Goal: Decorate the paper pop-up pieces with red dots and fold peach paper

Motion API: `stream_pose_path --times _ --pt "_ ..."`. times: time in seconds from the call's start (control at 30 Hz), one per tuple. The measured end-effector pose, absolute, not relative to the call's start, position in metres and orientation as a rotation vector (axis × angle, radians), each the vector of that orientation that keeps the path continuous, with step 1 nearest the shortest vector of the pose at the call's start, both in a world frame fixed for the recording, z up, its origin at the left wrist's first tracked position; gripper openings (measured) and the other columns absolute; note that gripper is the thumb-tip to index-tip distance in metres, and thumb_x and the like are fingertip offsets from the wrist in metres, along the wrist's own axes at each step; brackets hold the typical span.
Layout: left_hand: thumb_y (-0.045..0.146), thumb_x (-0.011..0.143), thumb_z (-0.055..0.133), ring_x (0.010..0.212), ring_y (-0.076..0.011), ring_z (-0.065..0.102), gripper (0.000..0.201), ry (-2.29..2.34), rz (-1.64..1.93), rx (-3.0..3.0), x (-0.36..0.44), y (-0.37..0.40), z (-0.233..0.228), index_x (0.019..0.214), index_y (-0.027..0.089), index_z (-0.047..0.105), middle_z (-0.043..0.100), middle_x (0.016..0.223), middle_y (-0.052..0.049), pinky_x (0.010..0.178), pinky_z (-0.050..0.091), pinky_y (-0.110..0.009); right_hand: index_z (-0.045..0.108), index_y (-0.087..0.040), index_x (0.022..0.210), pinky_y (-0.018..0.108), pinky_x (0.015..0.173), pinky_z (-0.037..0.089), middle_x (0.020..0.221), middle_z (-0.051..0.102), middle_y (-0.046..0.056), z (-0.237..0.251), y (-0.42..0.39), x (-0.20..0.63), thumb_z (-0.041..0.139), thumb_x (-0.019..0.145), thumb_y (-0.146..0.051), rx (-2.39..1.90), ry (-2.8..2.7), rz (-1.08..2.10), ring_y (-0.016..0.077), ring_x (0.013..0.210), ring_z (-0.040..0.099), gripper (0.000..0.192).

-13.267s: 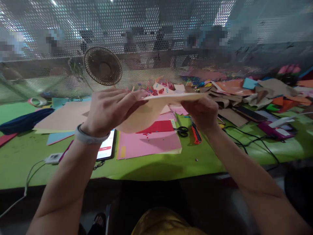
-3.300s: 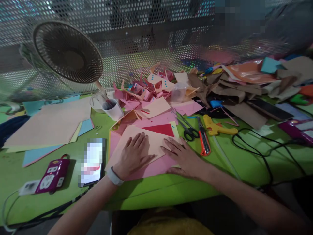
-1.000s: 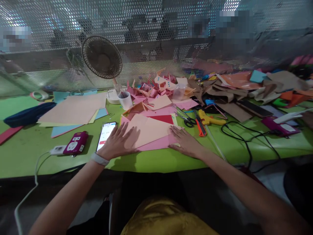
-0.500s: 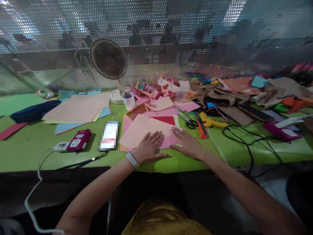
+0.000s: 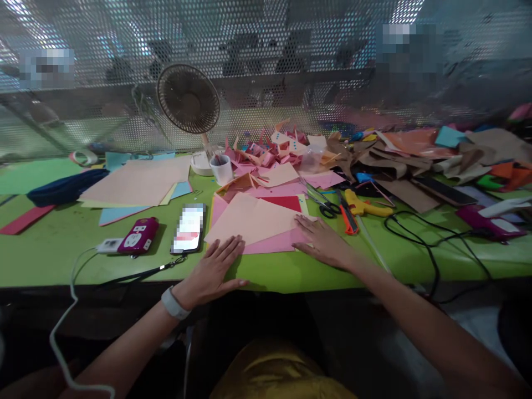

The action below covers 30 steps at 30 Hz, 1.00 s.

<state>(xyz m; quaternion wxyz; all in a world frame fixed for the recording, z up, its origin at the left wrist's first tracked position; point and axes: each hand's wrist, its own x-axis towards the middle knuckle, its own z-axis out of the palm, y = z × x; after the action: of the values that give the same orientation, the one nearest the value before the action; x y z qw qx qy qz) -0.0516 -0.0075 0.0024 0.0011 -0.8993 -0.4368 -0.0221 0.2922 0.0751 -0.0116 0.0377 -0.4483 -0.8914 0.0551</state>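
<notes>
A folded peach paper sheet (image 5: 253,220) lies flat on pink sheets (image 5: 274,243) on the green table (image 5: 50,255). My left hand (image 5: 211,271) lies flat with fingers spread at the table's near edge, its fingertips at the peach sheet's lower left corner. My right hand (image 5: 326,244) rests flat with fingers apart on the sheet's right corner. Neither hand holds anything. A red sheet (image 5: 285,202) shows under the peach one.
A phone (image 5: 189,228) and a magenta power strip (image 5: 137,243) lie left of the papers. Scissors (image 5: 322,204), an orange cutter (image 5: 347,217) and a yellow glue gun (image 5: 366,206) lie to the right. A fan (image 5: 189,102), a cup (image 5: 222,169), folded paper pieces (image 5: 274,155) and black cables (image 5: 432,244) sit behind and right.
My left hand has slid off the peach sheet, back and left toward the table's near edge. My right hand stays pressed on the right corner.
</notes>
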Motion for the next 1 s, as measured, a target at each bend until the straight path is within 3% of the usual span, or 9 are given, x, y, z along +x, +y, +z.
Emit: stream_pose_path --times 0.17,0.33,0.47,0.57,0.87,1.0 --pt "0.067 0.093 0.036 0.149 -0.0251 0.019 0.085 -1.383 -0.08 -2.827 -0.069 -0.019 0.006 0.157 0.021 0.004 0.021 0.161 -0.011 0.121 0.015 -0.047 0.041 -0.016 0.148 0.059 0.116 0.028 0.152 0.041 0.015 -0.004 0.083 0.29 0.028 0.096 -0.065 -1.351 -2.764 0.071 0.0312 0.141 0.038 0.072" --pt "0.067 0.092 0.038 0.146 -0.026 0.029 0.078 -1.429 -0.12 -2.817 -0.066 -0.014 0.011 0.153 0.018 0.028 0.033 0.157 -0.011 0.12 0.019 -0.049 0.057 -0.014 0.136 0.051 0.114 0.035 0.14 0.056 0.015 0.002 0.094 0.278 0.045 0.098 -0.045 -1.162 -2.781 -0.111 0.0291 0.129 0.054 0.05" --pt "0.067 0.092 0.037 0.138 -0.0265 0.044 0.069 -1.492 -0.192 -2.783 -0.054 -0.005 0.018 0.141 0.018 0.047 0.047 0.149 -0.011 0.118 0.027 -0.048 0.064 -0.013 0.126 0.043 0.107 0.043 0.131 0.064 0.013 0.005 0.098 0.263 0.048 0.097 -0.02 -0.932 -2.915 -0.212 0.0242 0.116 0.063 0.033" --pt "0.065 0.094 0.036 0.129 -0.0272 0.052 0.064 -1.504 -0.249 -2.775 -0.049 0.002 0.023 0.133 0.018 0.054 0.057 0.14 -0.011 0.113 0.034 -0.047 0.067 -0.01 0.118 0.042 0.103 0.046 0.123 0.068 0.015 0.003 0.096 0.256 0.046 0.091 -0.002 -0.852 -2.982 -0.363 0.0237 0.107 0.067 0.036" --pt "0.06 0.095 0.039 0.098 -0.0265 0.064 0.052 -1.51 -0.292 -2.629 -0.036 0.016 0.026 0.106 0.018 0.067 0.07 0.103 -0.011 0.095 0.046 -0.044 0.067 -0.007 0.108 0.043 0.097 0.049 0.102 0.072 0.016 0.001 0.092 0.251 0.038 0.091 0.0 -0.76 -2.966 -0.696 0.0236 0.092 0.068 0.035" --pt "0.051 0.094 0.049 0.11 -0.0296 0.062 0.047 -1.502 -0.367 -2.528 -0.017 0.03 0.025 0.119 0.014 0.063 0.066 0.12 -0.016 0.105 0.04 -0.048 0.066 -0.008 0.105 0.047 0.102 0.044 0.095 0.07 0.015 0.01 0.097 0.249 0.031 0.095 -0.003 -0.807 -2.85 -0.736 0.0231 0.086 0.065 0.037"
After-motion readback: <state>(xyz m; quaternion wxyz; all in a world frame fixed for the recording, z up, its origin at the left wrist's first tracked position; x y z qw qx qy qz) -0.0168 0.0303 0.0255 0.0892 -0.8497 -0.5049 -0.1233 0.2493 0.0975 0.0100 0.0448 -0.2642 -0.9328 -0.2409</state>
